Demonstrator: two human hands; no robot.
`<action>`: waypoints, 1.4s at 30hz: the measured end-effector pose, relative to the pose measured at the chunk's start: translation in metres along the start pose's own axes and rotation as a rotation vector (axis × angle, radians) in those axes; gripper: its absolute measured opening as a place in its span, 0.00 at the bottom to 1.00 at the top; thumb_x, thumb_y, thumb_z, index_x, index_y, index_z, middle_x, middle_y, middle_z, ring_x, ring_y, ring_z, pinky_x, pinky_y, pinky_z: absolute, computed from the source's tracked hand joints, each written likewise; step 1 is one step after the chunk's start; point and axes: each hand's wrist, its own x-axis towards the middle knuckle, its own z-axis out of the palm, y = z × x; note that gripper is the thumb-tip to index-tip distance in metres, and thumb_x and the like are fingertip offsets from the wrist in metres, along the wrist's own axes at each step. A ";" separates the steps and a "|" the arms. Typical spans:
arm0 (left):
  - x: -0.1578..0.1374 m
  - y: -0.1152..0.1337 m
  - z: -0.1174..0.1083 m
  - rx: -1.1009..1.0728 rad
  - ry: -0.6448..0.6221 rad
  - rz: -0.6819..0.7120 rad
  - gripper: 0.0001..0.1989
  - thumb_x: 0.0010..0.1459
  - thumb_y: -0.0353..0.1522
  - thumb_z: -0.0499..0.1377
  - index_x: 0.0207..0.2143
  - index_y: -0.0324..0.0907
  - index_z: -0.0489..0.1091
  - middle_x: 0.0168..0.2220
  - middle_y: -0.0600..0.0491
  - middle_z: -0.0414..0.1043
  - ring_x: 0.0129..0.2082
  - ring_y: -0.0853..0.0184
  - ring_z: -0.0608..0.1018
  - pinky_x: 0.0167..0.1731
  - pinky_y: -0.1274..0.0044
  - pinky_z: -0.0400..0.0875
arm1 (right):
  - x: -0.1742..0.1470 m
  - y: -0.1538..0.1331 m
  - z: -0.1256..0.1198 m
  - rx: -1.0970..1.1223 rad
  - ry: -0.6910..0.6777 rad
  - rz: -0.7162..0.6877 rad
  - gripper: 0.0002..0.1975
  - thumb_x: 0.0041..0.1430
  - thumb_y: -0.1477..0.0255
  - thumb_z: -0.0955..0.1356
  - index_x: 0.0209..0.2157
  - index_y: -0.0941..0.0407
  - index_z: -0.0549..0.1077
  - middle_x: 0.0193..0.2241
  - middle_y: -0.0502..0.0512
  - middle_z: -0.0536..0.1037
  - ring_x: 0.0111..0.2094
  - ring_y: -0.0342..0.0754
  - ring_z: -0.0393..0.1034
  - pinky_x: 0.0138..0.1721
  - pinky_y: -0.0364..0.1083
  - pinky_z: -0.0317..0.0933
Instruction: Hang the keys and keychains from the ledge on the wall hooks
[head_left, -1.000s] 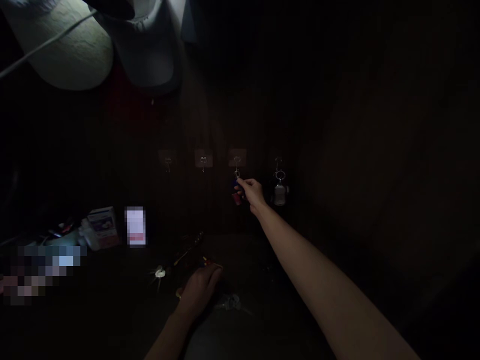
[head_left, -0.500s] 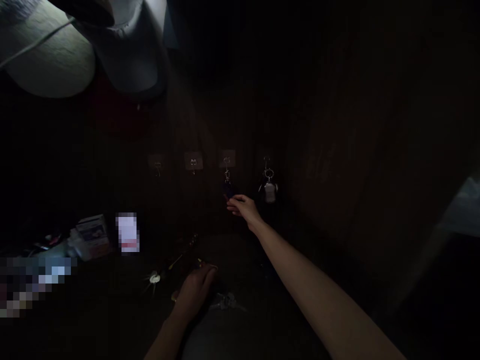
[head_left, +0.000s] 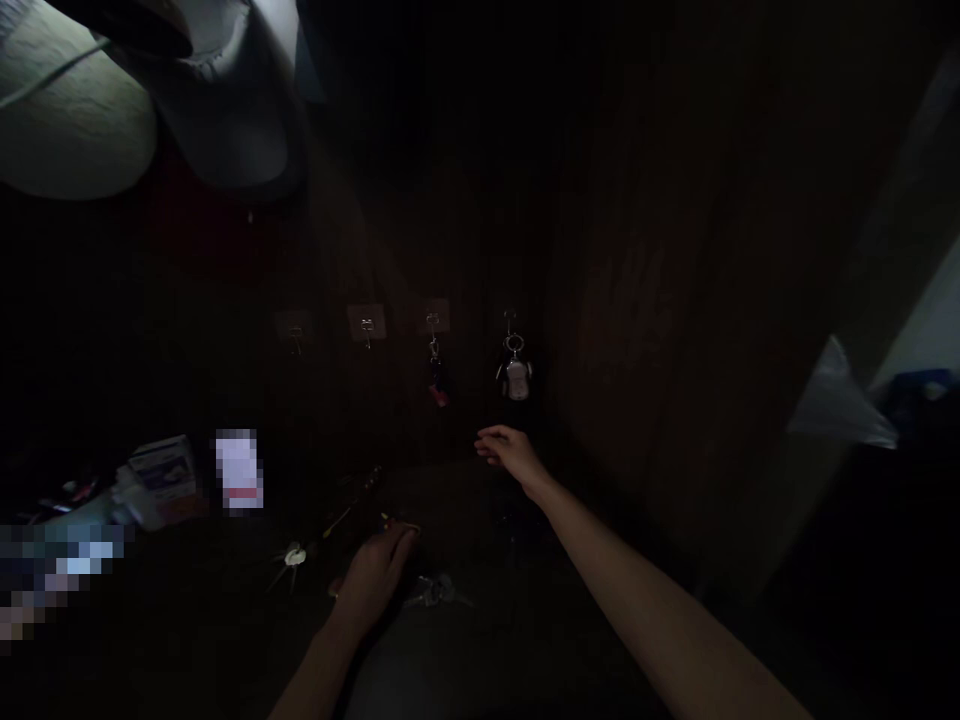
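1. Keys lie nearest you: a bunch of keys (head_left: pixel 439 592) rests flat on the dark surface (head_left: pixel 225 640), just to the right of your left hand (head_left: pixel 375 580). It sits within easy reach of both arms, so I'd judge it was laid there to stay handy.
2. Your left hand rests palm down on that surface with the fingers loosely curled. Whether it grips anything underneath, I cannot tell in this light; something small and yellow-red (head_left: pixel 390 522) shows at its fingertips.
3. Left of it, a second key set (head_left: pixel 292 556) with a pale round head lies fanned out and well apart from the hand.
4. Your right hand (head_left: pixel 510 452) hangs in the air with fingers spread and relaxed, holding nothing. It sits below the hooks and touches none of them.
5. On the wall beyond, four hooks run in a row. The two left hooks (head_left: pixel 366 326) look bare. The third carries a dark and red key fob (head_left: pixel 437 382), hanging straight down from its ring. The fourth carries a silvery fob (head_left: pixel 515 376), also hanging plumb, just beside its neighbour.
6. Farthest up at the left, pale caps (head_left: pixel 67 130) hang on the same wall, above a small box (head_left: pixel 161 470).
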 end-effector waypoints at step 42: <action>-0.001 0.003 0.000 0.036 0.011 0.017 0.18 0.60 0.41 0.45 0.40 0.46 0.70 0.40 0.53 0.75 0.41 0.65 0.76 0.42 0.76 0.66 | -0.079 0.060 -0.044 -0.841 -0.091 -0.190 0.12 0.49 0.75 0.66 0.37 0.54 0.75 0.39 0.54 0.75 0.44 0.50 0.67 0.46 0.48 0.58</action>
